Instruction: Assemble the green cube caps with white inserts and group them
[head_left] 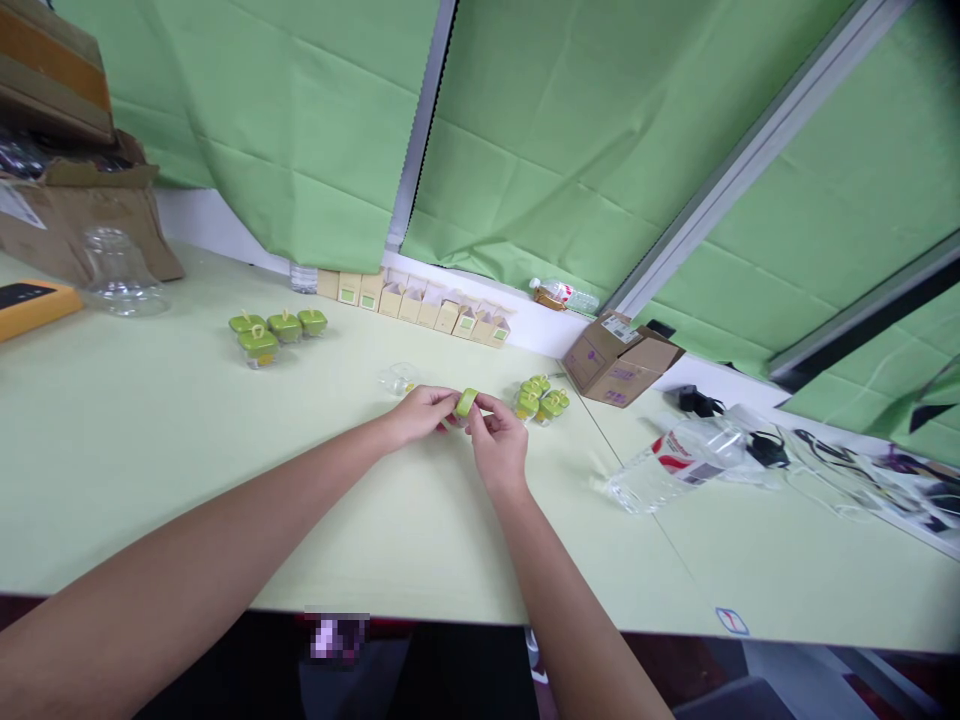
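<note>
In the head view, both hands meet above the table around a small clear container with a green lid [466, 402]. My left hand [424, 413] is closed on its left side, its fingertips partly hiding the container's body. Closed from the other side, my right hand [500, 440] pinches it near the lid. Something small and red shows beneath the left fingers. A small clear cup [400, 378] with a bit of yellow sits just beyond my left hand. To the right of my hands stands a cluster of green-lidded containers [529, 403]; another group of green-lidded containers [258, 343] is farther left.
A row of small open cartons [412, 303] lines the wall. At right are a brown box [619, 362], a large clear bottle [667, 465] and cables [847, 475]. A clear jar [124, 280], a yellow object [37, 308] and cardboard boxes [82, 215] stand at left.
</note>
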